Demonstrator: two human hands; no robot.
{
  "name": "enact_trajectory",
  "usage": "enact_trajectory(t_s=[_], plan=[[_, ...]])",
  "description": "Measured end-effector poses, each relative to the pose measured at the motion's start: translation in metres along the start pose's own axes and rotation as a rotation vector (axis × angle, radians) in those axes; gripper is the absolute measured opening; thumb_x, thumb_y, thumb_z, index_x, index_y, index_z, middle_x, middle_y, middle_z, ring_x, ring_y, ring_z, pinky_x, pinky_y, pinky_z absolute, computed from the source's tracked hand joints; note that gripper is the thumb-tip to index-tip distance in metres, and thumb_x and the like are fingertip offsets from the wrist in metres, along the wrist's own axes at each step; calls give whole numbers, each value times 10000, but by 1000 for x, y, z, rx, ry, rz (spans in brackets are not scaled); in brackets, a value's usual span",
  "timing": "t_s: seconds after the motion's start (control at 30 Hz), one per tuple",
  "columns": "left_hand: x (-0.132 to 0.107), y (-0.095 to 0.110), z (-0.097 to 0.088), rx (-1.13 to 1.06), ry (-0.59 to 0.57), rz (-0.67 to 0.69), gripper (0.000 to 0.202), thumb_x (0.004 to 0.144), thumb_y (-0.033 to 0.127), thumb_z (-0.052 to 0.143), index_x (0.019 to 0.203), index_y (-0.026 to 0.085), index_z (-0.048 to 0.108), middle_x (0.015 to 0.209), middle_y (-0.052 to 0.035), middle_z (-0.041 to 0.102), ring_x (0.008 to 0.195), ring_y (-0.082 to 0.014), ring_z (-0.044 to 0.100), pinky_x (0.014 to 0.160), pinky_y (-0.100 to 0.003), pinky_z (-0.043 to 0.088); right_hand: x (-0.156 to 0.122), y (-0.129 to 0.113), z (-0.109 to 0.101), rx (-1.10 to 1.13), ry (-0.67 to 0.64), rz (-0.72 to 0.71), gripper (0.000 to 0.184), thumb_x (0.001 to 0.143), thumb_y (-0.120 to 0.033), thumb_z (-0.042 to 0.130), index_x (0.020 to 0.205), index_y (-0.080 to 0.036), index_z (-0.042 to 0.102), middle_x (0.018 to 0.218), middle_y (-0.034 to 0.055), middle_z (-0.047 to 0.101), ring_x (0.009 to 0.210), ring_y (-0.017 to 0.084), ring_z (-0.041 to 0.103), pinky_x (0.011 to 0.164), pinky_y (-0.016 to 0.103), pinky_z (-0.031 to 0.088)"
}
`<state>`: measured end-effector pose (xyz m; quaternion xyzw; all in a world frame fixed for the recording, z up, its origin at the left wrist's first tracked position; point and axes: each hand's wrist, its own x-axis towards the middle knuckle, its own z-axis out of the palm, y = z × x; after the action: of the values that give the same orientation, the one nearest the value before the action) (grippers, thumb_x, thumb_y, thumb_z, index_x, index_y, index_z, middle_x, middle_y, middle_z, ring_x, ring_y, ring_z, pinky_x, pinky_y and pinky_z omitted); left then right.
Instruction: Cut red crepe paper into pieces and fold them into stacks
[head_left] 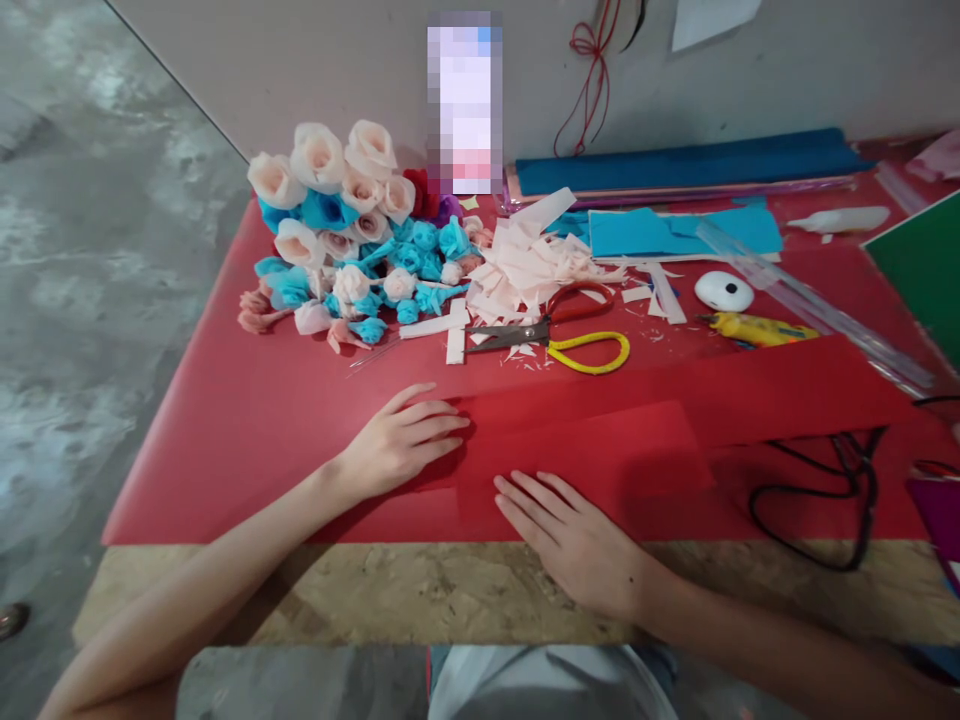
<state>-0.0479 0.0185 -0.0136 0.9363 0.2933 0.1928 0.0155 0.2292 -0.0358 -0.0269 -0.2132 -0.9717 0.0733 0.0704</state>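
Red paper sheet (600, 440) lies folded on the red-covered table (225, 450), towards the near edge. Left hand (401, 440) is flat and splayed, fingertips touching the sheet's left end. Right hand (574, 540) is flat, palm down on the sheet's near edge. Neither hand grips anything. Scissors (555, 335) lie just beyond the sheet. Pixelated patch (465, 100) by the wall, any writing unreadable.

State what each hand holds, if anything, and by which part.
Nothing is gripped. The left hand and the right hand lie open and flat on the red paper, pressing near its left end.
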Motion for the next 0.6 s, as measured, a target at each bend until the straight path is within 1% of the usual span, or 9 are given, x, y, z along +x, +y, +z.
enact_trajectory(t_s=[0.1,0.17,0.27,0.37,0.47,0.6], plan=[[-5,2,-1,-9,44,-11,197,865,85,452,926,178,615,1027,-29,694,1030,-162,584,1029,-437,362,0,0,0,-11,-12,-11,497,853,-156,378,1343,-72,388,1403,114,414,1281,240,346,1015,407,317],[-6,7,-3,-53,49,34,219,855,92,439,968,166,612,1010,-40,697,1021,-164,590,1005,-404,401,0,0,0,-17,-13,-14,492,856,-164,379,1339,-76,395,1402,112,415,1281,240,348,1017,408,313],[-5,17,-7,-110,-2,123,277,865,124,402,1058,153,599,1010,-51,697,1019,-144,594,1004,-346,420,-1,1,2,-21,-9,-18,477,864,-178,378,1331,-87,412,1408,104,408,1280,242,348,1023,411,300],[-2,22,-12,-123,-77,162,304,849,131,440,1111,168,590,1042,-29,692,1030,-124,590,1046,-316,387,-2,1,5,-26,2,-20,453,870,-188,378,1310,-99,443,1406,95,413,1278,245,349,1026,413,291],[0,23,-14,-154,-125,173,303,840,149,474,1113,191,600,1120,-19,666,1079,-129,567,1072,-331,363,-1,0,5,-23,2,-19,449,865,-192,387,1300,-103,455,1402,91,419,1273,248,353,1021,416,292],[0,20,-12,-188,-164,163,285,838,146,490,1085,198,622,1175,-14,638,1131,-163,540,1056,-368,379,-1,1,3,-22,3,-24,442,869,-201,381,1295,-110,463,1392,82,434,1267,244,358,1021,410,289]])
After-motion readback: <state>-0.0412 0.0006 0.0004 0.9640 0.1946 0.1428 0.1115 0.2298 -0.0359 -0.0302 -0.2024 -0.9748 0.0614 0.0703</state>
